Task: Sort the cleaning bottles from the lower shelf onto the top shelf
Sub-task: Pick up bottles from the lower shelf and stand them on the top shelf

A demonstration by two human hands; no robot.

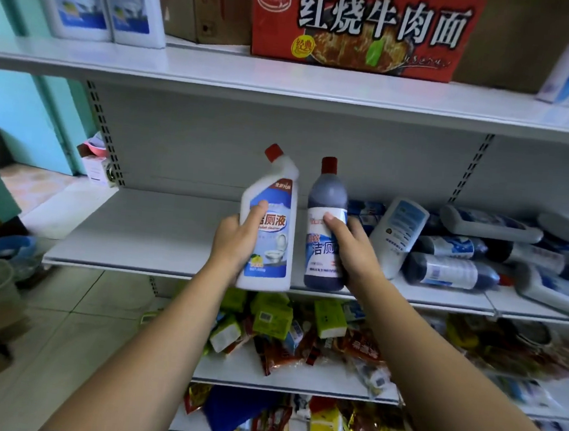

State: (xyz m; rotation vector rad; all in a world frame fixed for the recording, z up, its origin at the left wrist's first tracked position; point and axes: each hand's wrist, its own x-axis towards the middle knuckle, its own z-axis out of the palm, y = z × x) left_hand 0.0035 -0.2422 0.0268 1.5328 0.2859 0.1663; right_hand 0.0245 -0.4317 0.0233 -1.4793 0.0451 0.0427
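White plastic angled-neck bottle (pixel 268 227) sits gripped in your left hand (pixel 236 242), dark round bottle (pixel 327 226) in your right hand (pixel 352 248), both upright before the lower shelf (pixel 144 234), ready for lifting.

Bright, even light; warped, blurry edges.

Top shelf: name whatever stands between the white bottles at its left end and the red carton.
In the head view, a brown cardboard box stands between the white bottles and the red carton on the top shelf.
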